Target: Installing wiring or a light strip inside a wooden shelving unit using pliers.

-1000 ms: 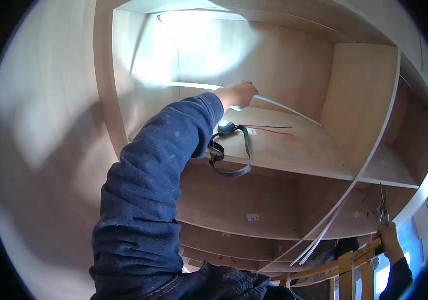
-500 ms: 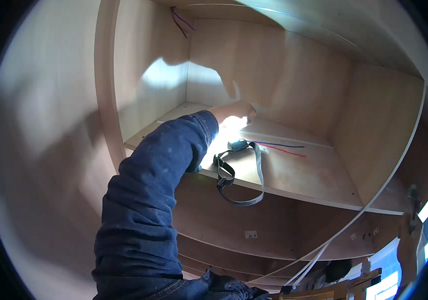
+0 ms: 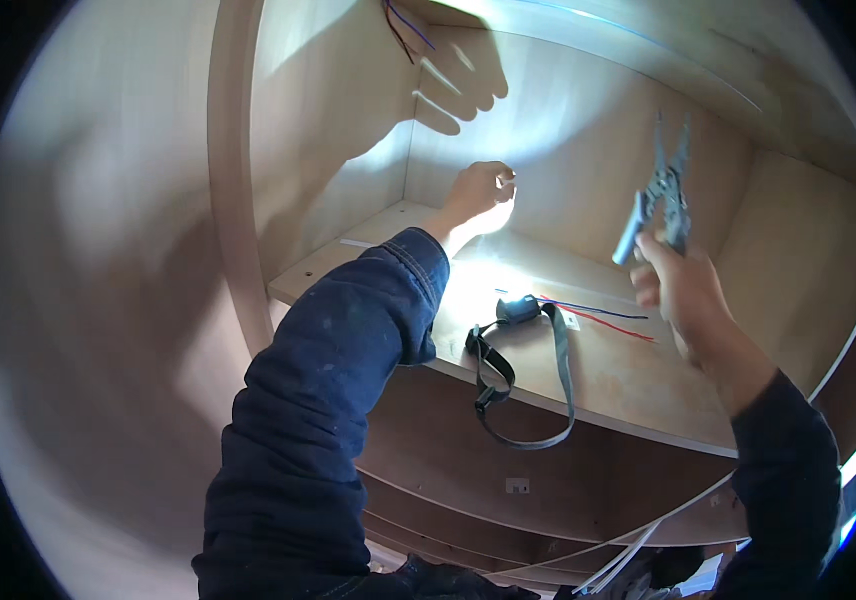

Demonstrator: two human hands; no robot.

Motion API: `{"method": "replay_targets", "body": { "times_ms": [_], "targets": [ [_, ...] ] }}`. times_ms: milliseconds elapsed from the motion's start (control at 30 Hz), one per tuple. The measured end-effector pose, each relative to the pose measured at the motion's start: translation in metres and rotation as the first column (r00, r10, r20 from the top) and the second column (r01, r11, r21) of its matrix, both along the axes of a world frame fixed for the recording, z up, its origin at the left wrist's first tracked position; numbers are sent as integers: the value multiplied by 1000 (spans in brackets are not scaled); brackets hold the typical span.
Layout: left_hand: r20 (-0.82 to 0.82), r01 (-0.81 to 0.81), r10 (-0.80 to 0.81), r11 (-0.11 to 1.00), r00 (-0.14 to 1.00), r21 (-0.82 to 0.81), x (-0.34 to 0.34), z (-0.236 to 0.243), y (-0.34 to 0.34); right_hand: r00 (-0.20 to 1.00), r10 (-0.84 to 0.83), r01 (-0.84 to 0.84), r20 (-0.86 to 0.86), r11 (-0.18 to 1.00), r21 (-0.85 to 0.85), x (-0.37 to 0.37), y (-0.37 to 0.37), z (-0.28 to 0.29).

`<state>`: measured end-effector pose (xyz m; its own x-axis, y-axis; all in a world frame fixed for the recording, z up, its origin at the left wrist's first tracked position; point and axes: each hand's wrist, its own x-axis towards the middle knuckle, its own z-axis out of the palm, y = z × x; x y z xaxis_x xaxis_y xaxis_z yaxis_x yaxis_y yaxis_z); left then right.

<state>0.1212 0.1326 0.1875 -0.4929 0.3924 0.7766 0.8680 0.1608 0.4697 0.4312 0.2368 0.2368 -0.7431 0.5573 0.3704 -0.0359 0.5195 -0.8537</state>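
Curled fingers close my left hand (image 3: pixel 485 195) above the back of the cabinet shelf (image 3: pixel 608 375); what they hold, if anything, is hidden. Raised on the right, my right hand (image 3: pixel 686 285) grips a pair of pliers (image 3: pixel 666 190) by the handles. Their long, narrow jaws point upward and stand apart. Between the two hands, a lit headlamp (image 3: pixel 518 309) lies on the shelf, its grey strap (image 3: pixel 564 375) hanging over the front edge. Beside the lamp, a red wire (image 3: pixel 608 325) and a blue wire (image 3: pixel 598 310) extend along the shelf.
Dark red and blue wires (image 3: pixel 410 30) hang in the upper left corner. A vertical panel (image 3: pixel 231 180) edges the compartment at left. Below are lower shelves and a small wall plate (image 3: pixel 517 486). White cables (image 3: pixel 620 565) run at lower right.
My right hand has come into view with the pliers. My left hand has lifted off the shelf area, and its shadow now falls high on the back wall. The view has shifted slightly.
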Motion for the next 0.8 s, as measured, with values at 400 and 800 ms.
{"method": "replay_targets", "body": {
  "times_ms": [400,800],
  "targets": [
    [15,-47,50,990,999,-135,2,5,1,986,-77,116,-147,954,277,-104,78,-17],
    [98,-258,254,966,962,28,-7,10,-11,729,-445,-172,519,615,770,-117,72,-10]
  ]
}}
